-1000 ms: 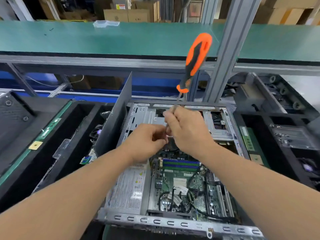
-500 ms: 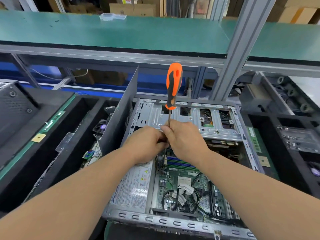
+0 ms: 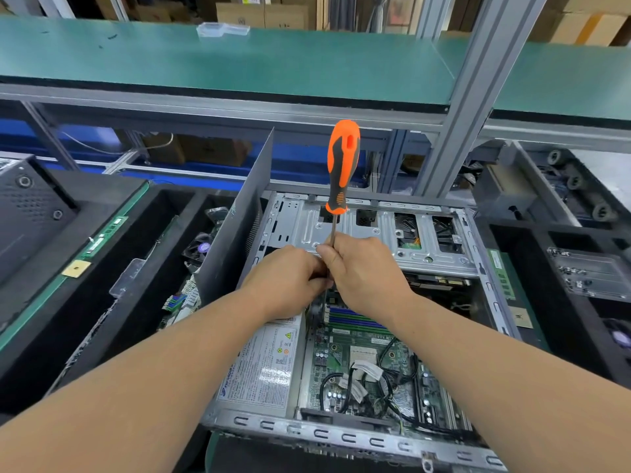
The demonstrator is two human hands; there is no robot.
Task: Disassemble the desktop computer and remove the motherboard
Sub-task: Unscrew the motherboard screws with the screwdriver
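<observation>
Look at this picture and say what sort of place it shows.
Probably an electronics disassembly line: an opened computer case, foam trays holding sorted parts, and a green bench on aluminium framing.

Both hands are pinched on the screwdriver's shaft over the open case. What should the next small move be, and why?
Probably shift the right hand up to the orange handle, which nobody holds. Both it and the left hand grip the bare shaft, a poor hold for turning. The tip is hidden.

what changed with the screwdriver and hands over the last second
The screwdriver swung from leaning right to nearly upright. The right hand still pinches its shaft, the left hand still pressed against it, both over the open computer case. The motherboard remains inside.
</observation>
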